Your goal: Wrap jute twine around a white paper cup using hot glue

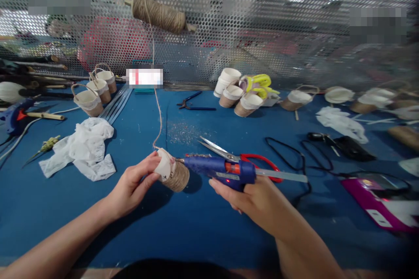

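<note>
Tilted on its side in my left hand (139, 183) is a small white paper cup (164, 165), its farther part wrapped in brown twine (178, 178). My left fingers and thumb pinch the bare white end. A strand of jute twine (159, 113) runs from the cup up to a spool (159, 13) on the mesh panel. My right hand (248, 196) grips a blue hot glue gun (219, 170), with a clear glue stick (281, 175) out of its back and a red light lit. Its nozzle points left, right at the cup's side; whether it touches I cannot tell.
Scissors with red handles (262, 163) lie behind the glue gun, pliers (196, 103) farther back. Finished-looking twine cups with handles (88, 101) stand at left, more cups (229, 80) at back right. White cloth (81, 148), another glue gun (16, 115) and a black cord (288, 154) lie around.
</note>
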`<state>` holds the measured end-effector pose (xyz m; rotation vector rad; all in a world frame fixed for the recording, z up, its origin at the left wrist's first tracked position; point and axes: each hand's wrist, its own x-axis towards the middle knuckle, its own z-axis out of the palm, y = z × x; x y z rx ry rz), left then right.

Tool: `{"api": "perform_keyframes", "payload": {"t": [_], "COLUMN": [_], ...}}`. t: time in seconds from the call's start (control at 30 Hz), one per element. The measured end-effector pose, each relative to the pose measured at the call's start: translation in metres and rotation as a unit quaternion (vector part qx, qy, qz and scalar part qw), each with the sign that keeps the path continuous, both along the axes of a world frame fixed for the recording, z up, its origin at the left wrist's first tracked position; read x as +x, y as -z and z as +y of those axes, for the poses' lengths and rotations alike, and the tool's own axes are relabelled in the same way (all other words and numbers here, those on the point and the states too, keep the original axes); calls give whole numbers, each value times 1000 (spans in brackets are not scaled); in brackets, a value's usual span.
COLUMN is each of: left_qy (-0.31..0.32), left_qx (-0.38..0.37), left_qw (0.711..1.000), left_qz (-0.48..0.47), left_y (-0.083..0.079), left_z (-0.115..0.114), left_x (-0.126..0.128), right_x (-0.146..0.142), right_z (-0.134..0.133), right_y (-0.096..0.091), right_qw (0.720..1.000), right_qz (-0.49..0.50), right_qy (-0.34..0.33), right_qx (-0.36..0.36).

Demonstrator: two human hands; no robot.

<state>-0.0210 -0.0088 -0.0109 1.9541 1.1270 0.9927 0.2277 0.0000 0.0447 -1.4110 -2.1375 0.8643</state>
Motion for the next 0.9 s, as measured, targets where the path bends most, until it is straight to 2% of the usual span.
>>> {"api": "perform_keyframes", "payload": {"t": [0.2,0.5,0.9], "left_qy": [-19,-37,-34], "left_qx": [-5,-23,-27], "left_qw": [1000,999,999], "left_qz": [1,-5,-9], "left_y": [5,0,0], "left_z": [2,3,3], "left_x": [0,3,3], "right_x": [-2,-4,-5], "right_z": [-3,-7,-8], "right_y": [-1,0,1], "right_qw": [1000,998,998], "right_qz": [7,-27,-40], "right_qy": [5,-2,-21], "right_qx": [-5,49,37]}}
